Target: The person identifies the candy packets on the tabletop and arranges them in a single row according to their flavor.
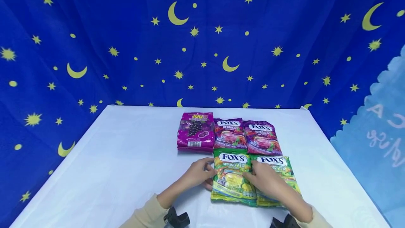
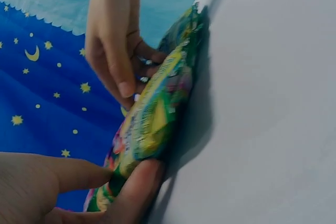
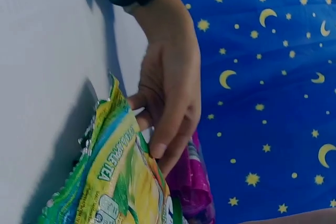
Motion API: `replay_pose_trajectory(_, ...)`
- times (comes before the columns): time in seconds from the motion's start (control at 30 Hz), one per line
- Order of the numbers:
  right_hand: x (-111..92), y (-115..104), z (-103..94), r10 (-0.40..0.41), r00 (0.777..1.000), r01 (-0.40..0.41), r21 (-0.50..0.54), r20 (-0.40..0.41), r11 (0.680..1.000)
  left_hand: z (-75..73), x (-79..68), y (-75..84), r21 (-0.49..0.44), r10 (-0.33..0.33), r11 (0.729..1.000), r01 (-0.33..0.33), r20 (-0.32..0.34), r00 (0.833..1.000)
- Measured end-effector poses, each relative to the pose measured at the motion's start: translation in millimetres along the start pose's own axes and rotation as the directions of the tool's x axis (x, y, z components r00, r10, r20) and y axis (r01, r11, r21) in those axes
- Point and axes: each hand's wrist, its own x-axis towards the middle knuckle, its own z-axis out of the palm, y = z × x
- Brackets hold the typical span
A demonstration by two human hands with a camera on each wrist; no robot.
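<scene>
the left green bag (image 1: 234, 182) lies between the two hands, flat on the table (image 1: 148, 150), its long axis running near to far with the brand end far. the left hand (image 1: 199, 172) is at its left edge, and the right hand (image 1: 269, 178) comes in over the right green bag (image 1: 284, 171) to its right edge. both hands touch it, so neither is nearer; they stand apart from each other, one on each long side, with the width of the bag between them.

the left hand looks to pinch that edge: in the left wrist view the side of the bag sits between thumb and finger. the right hand has its thumb on top by the seam between the green bags and its fingers dipping toward that seam; i cannot tell whether they close on anything.

any shift of the left green bag would, in my judgement, turn on its neighbours. its left side faces bare table, its right side sits against the right green bag, and its far end meets the left berries bag (image 1: 230, 134). the right berries bag (image 1: 262, 138) lies just beside that one, beyond the right green bag. the grape bag (image 1: 196, 133) is at the far left of the group, beyond the left hand and clear of its fingers.
</scene>
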Motion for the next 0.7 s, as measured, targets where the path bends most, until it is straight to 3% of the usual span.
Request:
replay_pose_trajectory(0.1, 3, 5, -0.1, 0.027, 0.999, -0.028, 0.076, 0.018, 0.997, 2.0, -0.4, -4.4, -0.031, 0.015, 0.999, -0.015, -0.016, 1.000)
replay_pose_trajectory(0.2, 4, 10, -0.3, 0.067, 0.997, -0.076, 0.235, 0.048, 0.969, 2.8, -0.8, -6.6, -0.023, 0.026, 0.999, -0.027, -0.037, 0.999)
replay_pose_trajectory(0.27, 3, 14, -0.1, 0.085, 0.994, -0.107, 0.362, 0.076, 0.926, 3.4, -1.6, -7.7, -0.020, 0.028, 0.999, -0.029, -0.049, 0.998)
replay_pose_trajectory(0.33, 2, 16, 0.5, 0.086, 0.990, -0.129, 0.488, 0.110, 0.863, 3.8, -2.8, -8.6, -0.029, 0.021, 0.999, -0.023, -0.054, 0.998)
replay_pose_trajectory(0.47, -2, 23, -0.2, 0.028, 0.983, -0.141, 0.647, 0.181, 0.749, 4.7, -6.3, -8.9, -0.065, -0.002, 0.998, -0.001, -0.048, 0.999)
replay_pose_trajectory(0.63, -5, 32, -5.8, -0.044, 0.960, -0.180, 0.730, 0.277, 0.659, 8.1, -12.5, -8.7, -0.104, -0.021, 0.994, 0.016, -0.047, 0.999)
replay_pose_trajectory(0.7, -8, 33, -7.0, -0.049, 0.956, -0.191, 0.736, 0.291, 0.649, 10.3, -16.1, -9.2, -0.137, -0.028, 0.990, 0.023, -0.038, 0.999)
